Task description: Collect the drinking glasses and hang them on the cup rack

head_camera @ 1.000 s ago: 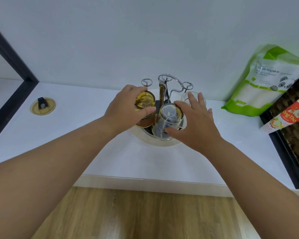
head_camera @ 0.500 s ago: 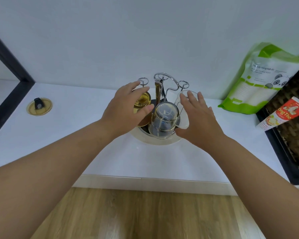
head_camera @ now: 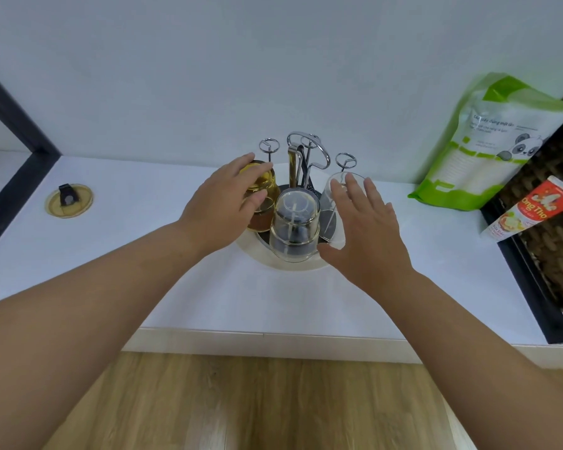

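A metal cup rack point(head_camera: 306, 157) with looped prongs stands on a round white base point(head_camera: 257, 254) on the white counter. Three glasses hang upside down on it: an amber glass point(head_camera: 265, 190) at the left, a clear glass point(head_camera: 294, 228) at the front, and a second clear glass point(head_camera: 330, 209) at the right. My left hand point(head_camera: 221, 203) hovers against the amber glass with fingers loosely extended. My right hand point(head_camera: 361, 228) is spread open beside the right clear glass, partly covering it. Neither hand grips anything.
A round yellowish lid point(head_camera: 68, 200) lies on the counter at the left. A green-and-white pouch point(head_camera: 488, 144) leans on the wall at the right, beside a red-and-white tube point(head_camera: 530, 209) on a dark wicker basket point(head_camera: 553, 241). Wooden floor lies below the counter edge.
Both hands have let go of the glasses and drawn back slightly with fingers opening. The amber and front clear glasses stay on the rack.
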Motion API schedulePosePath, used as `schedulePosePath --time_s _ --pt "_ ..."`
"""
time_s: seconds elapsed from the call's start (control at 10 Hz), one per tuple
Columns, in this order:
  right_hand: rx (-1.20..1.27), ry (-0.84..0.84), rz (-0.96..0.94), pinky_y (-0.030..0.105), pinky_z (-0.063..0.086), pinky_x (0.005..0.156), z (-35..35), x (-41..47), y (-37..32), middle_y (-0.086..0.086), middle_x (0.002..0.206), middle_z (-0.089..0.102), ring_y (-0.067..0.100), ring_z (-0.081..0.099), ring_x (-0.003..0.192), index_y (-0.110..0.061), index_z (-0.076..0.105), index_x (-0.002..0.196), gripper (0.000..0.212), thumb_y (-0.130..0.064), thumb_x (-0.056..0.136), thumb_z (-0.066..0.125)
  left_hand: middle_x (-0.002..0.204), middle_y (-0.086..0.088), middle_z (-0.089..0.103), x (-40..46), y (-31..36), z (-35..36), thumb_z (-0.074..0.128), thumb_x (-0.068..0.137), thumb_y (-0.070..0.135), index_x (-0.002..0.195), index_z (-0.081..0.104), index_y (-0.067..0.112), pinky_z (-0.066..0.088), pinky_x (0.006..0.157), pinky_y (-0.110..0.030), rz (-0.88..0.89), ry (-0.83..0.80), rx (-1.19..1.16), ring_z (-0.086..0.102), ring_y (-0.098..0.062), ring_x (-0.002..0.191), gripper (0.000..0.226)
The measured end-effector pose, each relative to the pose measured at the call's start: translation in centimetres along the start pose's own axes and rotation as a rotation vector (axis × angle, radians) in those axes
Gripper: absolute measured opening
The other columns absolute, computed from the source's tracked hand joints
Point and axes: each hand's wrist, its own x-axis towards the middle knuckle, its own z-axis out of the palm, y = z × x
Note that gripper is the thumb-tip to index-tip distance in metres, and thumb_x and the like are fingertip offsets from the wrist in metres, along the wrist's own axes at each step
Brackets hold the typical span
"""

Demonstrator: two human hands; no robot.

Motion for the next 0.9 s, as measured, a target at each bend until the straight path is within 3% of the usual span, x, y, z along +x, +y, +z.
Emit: schedulePosePath --time_s 0.3,0.5,0.7,0.9 --pt "-0.007 -0.003 -0.004 0.061 0.013 0.125 -0.1 0.1 0.0 0.002 0.177 0.006 0.03 -0.002 0.162 -0.023 0.013 0.167 0.102 -0.049 0.089 0.073 0.166 0.002 0.028 0.0 0.0 0.0 0.047 0.105 0.034 0.153 0.043 0.032 0.032 0.116 -0.045 0.021 -0.005 0.022 0.027 -0.023 0.151 0.048" --pt "0.028 -0.006 -0.003 0.062 0.011 0.125 0.2 0.1 0.3 0.001 0.177 0.003 0.029 -0.006 0.162 -0.025 0.011 0.167 0.11 -0.057 0.084 0.076 0.17 0.002 0.018 -0.3 -0.2 0.4 0.045 0.107 0.035 0.156 0.038 0.032 0.023 0.121 -0.048 0.021 -0.031 0.027 0.009 -0.021 0.157 0.05" --pt "0.018 -0.004 -0.013 0.063 0.012 0.125 0.0 0.3 0.1 0.002 0.177 0.002 0.029 -0.007 0.162 -0.025 0.01 0.167 0.114 -0.061 0.082 0.077 0.17 0.0 0.018 -0.5 -0.4 0.1 0.042 0.107 0.033 0.157 0.036 0.03 0.022 0.123 -0.051 0.026 -0.031 0.032 0.009 -0.022 0.158 0.05" --pt "0.006 -0.001 -0.015 0.062 0.011 0.125 -0.7 0.5 0.1 0.001 0.177 0.0 0.028 -0.009 0.162 -0.028 0.009 0.167 0.115 -0.057 0.081 0.079 0.169 0.001 0.023 -0.7 0.3 -0.9 0.044 0.107 0.034 0.156 0.038 0.028 0.019 0.122 -0.044 0.026 0.043 0.001 0.013 -0.02 0.157 0.05"
